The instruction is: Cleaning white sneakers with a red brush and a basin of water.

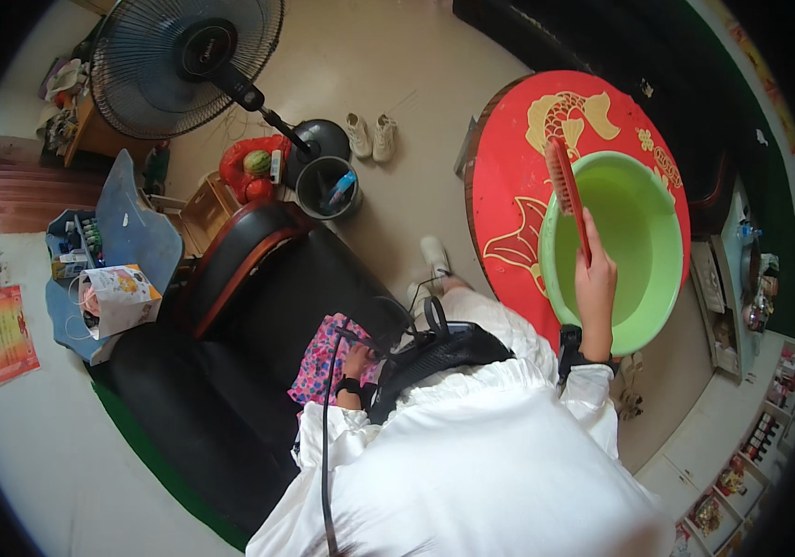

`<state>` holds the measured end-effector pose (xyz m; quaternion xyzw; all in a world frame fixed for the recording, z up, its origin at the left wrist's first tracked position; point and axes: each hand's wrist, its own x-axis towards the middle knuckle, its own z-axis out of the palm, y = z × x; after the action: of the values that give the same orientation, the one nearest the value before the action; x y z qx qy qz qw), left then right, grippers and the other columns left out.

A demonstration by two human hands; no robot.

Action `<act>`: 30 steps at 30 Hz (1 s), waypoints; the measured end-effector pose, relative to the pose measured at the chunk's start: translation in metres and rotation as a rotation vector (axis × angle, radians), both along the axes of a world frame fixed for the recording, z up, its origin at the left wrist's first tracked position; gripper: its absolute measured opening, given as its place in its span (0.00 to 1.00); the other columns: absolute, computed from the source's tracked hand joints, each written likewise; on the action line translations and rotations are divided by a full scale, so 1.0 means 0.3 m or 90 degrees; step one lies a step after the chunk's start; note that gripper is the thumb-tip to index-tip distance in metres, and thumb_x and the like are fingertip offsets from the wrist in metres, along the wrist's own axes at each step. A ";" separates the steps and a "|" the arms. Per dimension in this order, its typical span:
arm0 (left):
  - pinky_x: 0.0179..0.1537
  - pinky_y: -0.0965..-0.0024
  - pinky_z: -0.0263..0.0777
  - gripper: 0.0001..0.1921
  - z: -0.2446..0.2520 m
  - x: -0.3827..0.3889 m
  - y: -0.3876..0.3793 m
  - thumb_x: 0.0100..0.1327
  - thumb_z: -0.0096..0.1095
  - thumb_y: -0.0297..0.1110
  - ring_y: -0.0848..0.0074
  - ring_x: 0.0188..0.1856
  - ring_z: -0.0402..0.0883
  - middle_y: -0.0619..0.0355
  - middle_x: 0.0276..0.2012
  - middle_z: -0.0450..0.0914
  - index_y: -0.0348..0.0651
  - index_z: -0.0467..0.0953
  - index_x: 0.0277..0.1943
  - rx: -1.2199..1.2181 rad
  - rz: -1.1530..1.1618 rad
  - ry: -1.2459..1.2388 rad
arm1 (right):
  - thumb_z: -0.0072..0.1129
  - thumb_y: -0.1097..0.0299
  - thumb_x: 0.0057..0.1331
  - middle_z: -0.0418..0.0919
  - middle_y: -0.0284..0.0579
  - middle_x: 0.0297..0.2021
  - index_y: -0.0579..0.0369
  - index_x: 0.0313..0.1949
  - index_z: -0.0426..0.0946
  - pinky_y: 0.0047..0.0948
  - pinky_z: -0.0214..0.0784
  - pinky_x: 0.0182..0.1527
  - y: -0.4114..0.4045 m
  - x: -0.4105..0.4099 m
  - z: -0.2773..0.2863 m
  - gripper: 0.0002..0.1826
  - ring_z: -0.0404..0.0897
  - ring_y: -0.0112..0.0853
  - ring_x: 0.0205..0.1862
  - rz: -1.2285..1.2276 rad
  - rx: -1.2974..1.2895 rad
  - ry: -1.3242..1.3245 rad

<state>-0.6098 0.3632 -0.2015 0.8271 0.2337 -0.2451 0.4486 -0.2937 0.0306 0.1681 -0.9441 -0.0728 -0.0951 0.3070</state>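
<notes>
My right hand (pixel 596 275) grips the handle of a red scrubbing brush (pixel 570 198) with pale bristles, held over the left rim of a light green plastic basin (pixel 669 306). The basin stands on a round table with a red cover (pixel 502 167) printed with golden fish. Whether there is water in the basin is hard to tell. My left hand (pixel 356 361) is low on the other side, at a pink floral cloth (pixel 317 355) on the black sofa (pixel 342 268). A black pouch (pixel 432 358) and a cable partly cover its fingers, so its grip is hidden.
A standing fan (pixel 209 49) rises at the upper left, with a dark bin (pixel 307 198) by its base. White shoes (pixel 372 136) lie on the floor. A paper bag (pixel 122 296) sits on a blue shelf (pixel 136 216). White cabinets (pixel 700 432) line the lower right.
</notes>
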 end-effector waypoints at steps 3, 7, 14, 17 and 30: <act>0.23 0.70 0.65 0.14 -0.082 -0.006 -0.031 0.54 0.43 0.38 0.71 0.27 0.73 0.56 0.31 0.72 0.41 0.67 0.41 -0.426 0.522 0.066 | 0.44 0.80 0.53 0.71 0.55 0.34 0.43 0.53 0.58 0.35 0.62 0.32 0.102 0.087 -0.014 0.27 0.72 0.45 0.32 0.025 0.005 -0.004; 0.21 0.73 0.62 0.13 -0.026 0.074 0.146 0.54 0.44 0.38 0.75 0.24 0.71 0.58 0.29 0.72 0.43 0.66 0.41 -0.289 0.511 0.173 | 0.45 0.80 0.52 0.71 0.55 0.33 0.42 0.54 0.57 0.37 0.62 0.32 0.198 0.242 -0.051 0.29 0.72 0.45 0.32 0.058 0.027 0.057; 0.26 0.72 0.64 0.07 0.335 0.628 0.394 0.48 0.48 0.28 0.69 0.29 0.72 0.50 0.27 0.72 0.38 0.68 0.32 0.132 0.033 -0.032 | 0.45 0.74 0.54 0.70 0.58 0.24 0.42 0.54 0.57 0.38 0.61 0.24 0.189 0.555 -0.121 0.26 0.71 0.45 0.24 -0.085 0.051 0.122; 0.30 0.72 0.64 0.10 0.287 0.926 0.594 0.57 0.41 0.33 0.74 0.27 0.69 0.56 0.25 0.70 0.36 0.68 0.33 0.123 0.047 0.045 | 0.44 0.75 0.54 0.71 0.58 0.28 0.43 0.53 0.58 0.37 0.62 0.27 0.163 0.632 -0.137 0.25 0.72 0.46 0.28 -0.077 0.104 0.005; 0.23 0.71 0.63 0.09 0.454 1.594 0.455 0.46 0.56 0.34 0.70 0.21 0.71 0.54 0.17 0.70 0.37 0.67 0.23 0.126 -0.192 -0.077 | 0.42 0.78 0.54 0.70 0.56 0.37 0.45 0.53 0.57 0.36 0.64 0.32 0.131 0.760 -0.178 0.26 0.72 0.47 0.35 -0.249 0.076 0.138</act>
<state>-0.1316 0.4998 -0.0651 0.9062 0.1028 -0.2349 0.3362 -0.0658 0.0700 0.1147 -0.9252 0.1508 -0.0553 0.3439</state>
